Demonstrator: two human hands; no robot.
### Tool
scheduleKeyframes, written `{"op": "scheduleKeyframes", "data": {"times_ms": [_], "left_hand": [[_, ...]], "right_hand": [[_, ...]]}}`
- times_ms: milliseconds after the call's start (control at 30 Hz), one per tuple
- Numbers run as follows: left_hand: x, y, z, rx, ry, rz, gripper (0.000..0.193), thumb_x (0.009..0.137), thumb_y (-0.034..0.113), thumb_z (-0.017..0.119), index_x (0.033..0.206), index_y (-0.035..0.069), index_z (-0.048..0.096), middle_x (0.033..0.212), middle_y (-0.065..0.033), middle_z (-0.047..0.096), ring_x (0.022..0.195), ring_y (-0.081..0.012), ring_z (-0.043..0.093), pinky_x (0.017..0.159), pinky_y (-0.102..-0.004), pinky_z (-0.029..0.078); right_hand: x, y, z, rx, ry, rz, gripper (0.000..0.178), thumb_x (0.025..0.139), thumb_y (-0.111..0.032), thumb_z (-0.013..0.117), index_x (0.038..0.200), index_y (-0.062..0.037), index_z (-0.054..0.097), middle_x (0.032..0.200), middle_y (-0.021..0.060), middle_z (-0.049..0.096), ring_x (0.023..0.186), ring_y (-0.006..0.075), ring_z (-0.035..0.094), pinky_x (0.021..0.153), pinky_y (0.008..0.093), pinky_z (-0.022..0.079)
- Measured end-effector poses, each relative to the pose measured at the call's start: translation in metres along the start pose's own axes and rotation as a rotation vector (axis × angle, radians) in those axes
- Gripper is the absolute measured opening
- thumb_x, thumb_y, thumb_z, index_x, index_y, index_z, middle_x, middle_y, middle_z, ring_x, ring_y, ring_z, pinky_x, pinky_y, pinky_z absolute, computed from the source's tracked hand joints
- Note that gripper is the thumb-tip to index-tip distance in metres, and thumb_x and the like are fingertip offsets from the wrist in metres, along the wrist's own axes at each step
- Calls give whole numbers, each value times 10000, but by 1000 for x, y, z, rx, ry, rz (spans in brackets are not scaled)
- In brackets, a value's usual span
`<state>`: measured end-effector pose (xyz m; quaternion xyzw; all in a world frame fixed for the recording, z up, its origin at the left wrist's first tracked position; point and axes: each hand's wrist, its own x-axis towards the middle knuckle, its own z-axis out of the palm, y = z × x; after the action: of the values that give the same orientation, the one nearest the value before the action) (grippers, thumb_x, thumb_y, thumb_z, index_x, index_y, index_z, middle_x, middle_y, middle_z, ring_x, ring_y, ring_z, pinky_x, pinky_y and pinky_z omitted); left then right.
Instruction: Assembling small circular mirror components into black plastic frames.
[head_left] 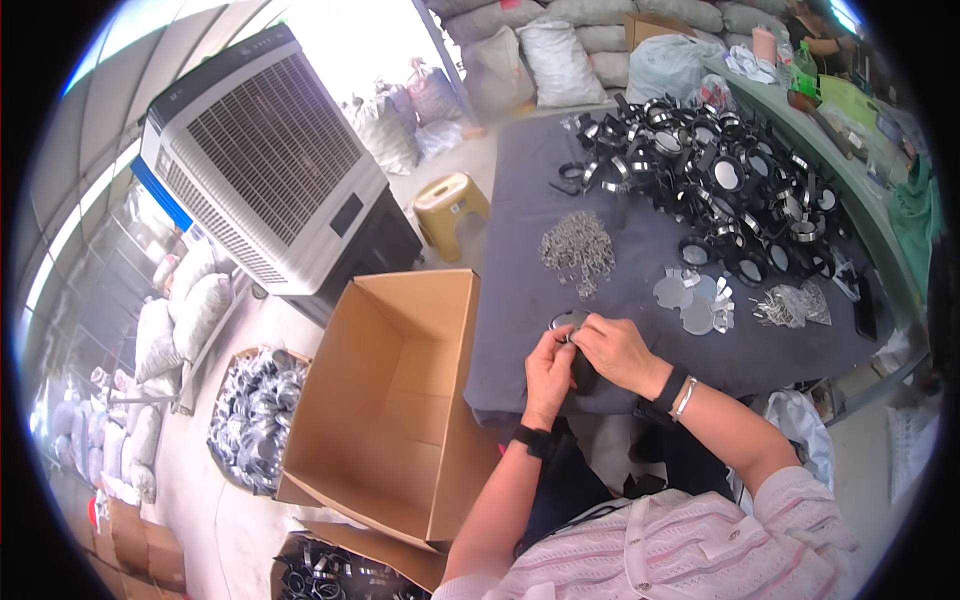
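Note:
Near the front edge of the cloth-covered table (pixel 510 300), both hands are closed around one black strap piece with a round disc (pixel 569 320). My left hand (pixel 548 375) pinches it from the left, fingertips near the disc. From the right, my right hand (pixel 620 352) grips the same piece, its fingers meeting the left ones. Fingers hide much of the piece. Just beyond lies a pile of small silver metal parts (pixel 577 248). Flat round grey discs (pixel 698 308) lie right of the hands. A large heap of black straps with round mirror-like discs (pixel 725 175) covers the far right.
An open cardboard box (pixel 385 390) stands against the table's left side. Beyond it are a yellow stool (pixel 450 205) and a large air cooler (pixel 270 150). A clear bag of small metal parts (pixel 800 303) and a dark phone-like slab (pixel 866 308) lie at right.

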<state>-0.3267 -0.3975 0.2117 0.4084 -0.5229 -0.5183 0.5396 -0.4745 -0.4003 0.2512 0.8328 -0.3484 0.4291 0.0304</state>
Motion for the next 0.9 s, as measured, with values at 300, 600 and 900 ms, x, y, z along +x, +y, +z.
{"op": "scheduleKeyframes", "data": {"times_ms": [300,600,900], "left_hand": [[2,5,3,-5,47,2,199,866,60,568,1059,38,612,612,34,541,473,-22,457,396,-195,377],[7,7,1,31,27,16,149,892,51,538,1031,36,588,636,48,523,456,-16,436,383,-180,374],[-3,10,5,16,27,15,151,892,61,551,1033,45,603,654,31,541,452,-30,445,386,-181,371]], "right_hand": [[8,-4,-2,172,-48,137,68,816,-85,578,786,-38,538,766,113,546,680,321,582,567,415,464],[14,-6,4,2,-116,171,40,803,-70,564,822,-40,582,781,123,572,694,330,589,591,421,471],[17,1,-3,389,-118,431,101,750,-97,612,713,-5,593,676,128,610,618,263,631,548,358,485]]}}
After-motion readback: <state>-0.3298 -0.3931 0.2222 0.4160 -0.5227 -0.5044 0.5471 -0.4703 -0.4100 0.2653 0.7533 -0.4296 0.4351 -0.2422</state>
